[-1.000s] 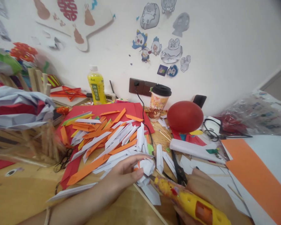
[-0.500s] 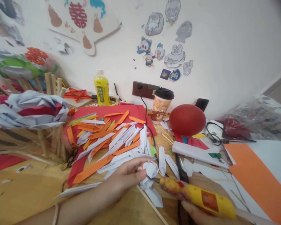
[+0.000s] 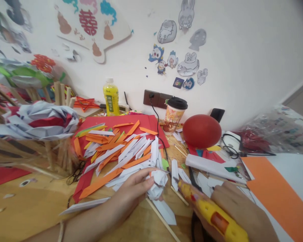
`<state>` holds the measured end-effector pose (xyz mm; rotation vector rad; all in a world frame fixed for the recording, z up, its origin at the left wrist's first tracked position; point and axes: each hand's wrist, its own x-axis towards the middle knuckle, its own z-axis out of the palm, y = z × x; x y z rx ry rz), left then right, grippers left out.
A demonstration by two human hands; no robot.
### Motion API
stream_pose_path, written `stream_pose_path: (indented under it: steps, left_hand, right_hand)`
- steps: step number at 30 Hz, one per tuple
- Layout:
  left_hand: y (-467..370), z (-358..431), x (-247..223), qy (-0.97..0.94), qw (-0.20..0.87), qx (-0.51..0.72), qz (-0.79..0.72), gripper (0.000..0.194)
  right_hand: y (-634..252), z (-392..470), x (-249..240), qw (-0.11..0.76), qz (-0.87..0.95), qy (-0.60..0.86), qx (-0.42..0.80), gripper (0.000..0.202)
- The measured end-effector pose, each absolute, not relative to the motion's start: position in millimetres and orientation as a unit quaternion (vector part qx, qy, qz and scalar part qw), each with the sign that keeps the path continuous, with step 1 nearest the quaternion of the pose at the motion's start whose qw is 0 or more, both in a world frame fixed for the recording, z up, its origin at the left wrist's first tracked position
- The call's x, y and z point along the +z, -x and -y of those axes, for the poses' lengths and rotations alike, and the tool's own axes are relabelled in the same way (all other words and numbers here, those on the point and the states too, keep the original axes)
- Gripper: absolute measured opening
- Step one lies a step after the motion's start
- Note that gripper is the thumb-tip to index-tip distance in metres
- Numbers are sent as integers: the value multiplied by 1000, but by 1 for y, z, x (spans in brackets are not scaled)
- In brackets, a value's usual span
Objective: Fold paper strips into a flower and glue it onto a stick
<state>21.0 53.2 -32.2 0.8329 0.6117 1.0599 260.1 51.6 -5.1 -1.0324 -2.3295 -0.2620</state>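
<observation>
My left hand (image 3: pixel 137 186) pinches a white folded-paper flower (image 3: pixel 157 184) with a bit of orange at its edge. In my right hand (image 3: pixel 238 205) is a yellow hot glue gun (image 3: pixel 212 215), its nozzle pointing up and left, apart from the flower. A thin wooden stick (image 3: pixel 163 220) and a folded white strip (image 3: pixel 165 211) lie below the flower. Beyond my left hand spreads a pile of folded white and orange paper strips (image 3: pixel 126 154) on red paper (image 3: pixel 146 122). Black-handled scissors (image 3: pixel 195 179) are partly hidden behind the glue gun.
A yellow drink bottle (image 3: pixel 111 97), a lidded paper cup (image 3: pixel 175 116) and a red balloon (image 3: pixel 202 131) stand along the wall. Large paper flowers (image 3: pixel 40 116) on wooden sticks fill the left side. Orange paper (image 3: pixel 277 188) lies at right. A cord runs from the wall socket (image 3: pixel 155 98).
The glue gun has drawn back from the flower, down and to the right. My left hand and the flower have shifted slightly left. The view has tilted up a little.
</observation>
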Motion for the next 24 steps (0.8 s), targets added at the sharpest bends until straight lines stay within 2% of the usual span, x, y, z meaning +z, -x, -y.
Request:
stream_pose_path:
  steps: [3,5,8,11,14,15,17,22,24]
  left_hand:
    - [-21,-53,-30,-367,724,518,-269,23]
    - [-20,-53,-27,-355,716,539,-265,22]
    - [-15,-54,-20,-338,700,564,-280,25]
    - [-7,-55,-8,-324,673,589,-307,24]
    - [3,-54,4,-329,656,593,-332,24]
    - [7,-51,6,-333,653,589,-340,25]
    - [13,-45,8,-334,647,588,-353,28]
    - [29,-32,-1,-340,635,600,-349,24]
    - [34,-31,-3,-356,641,589,-342,28]
  right_hand:
    - [-262,-64,-1,180,876,410,-179,18]
    - [-265,-75,-7,145,855,461,-188,18]
    - [-273,-90,-15,167,838,504,-129,33]
    - [-273,-88,-5,201,854,478,-42,42]
    - [-255,-67,10,213,883,418,25,25]
    - [-245,-58,11,186,898,396,43,16]
    - [-225,-42,0,162,910,380,17,4]
    - [-194,-32,-52,202,920,308,-135,10]
    - [-193,-33,-56,237,915,307,-116,14]
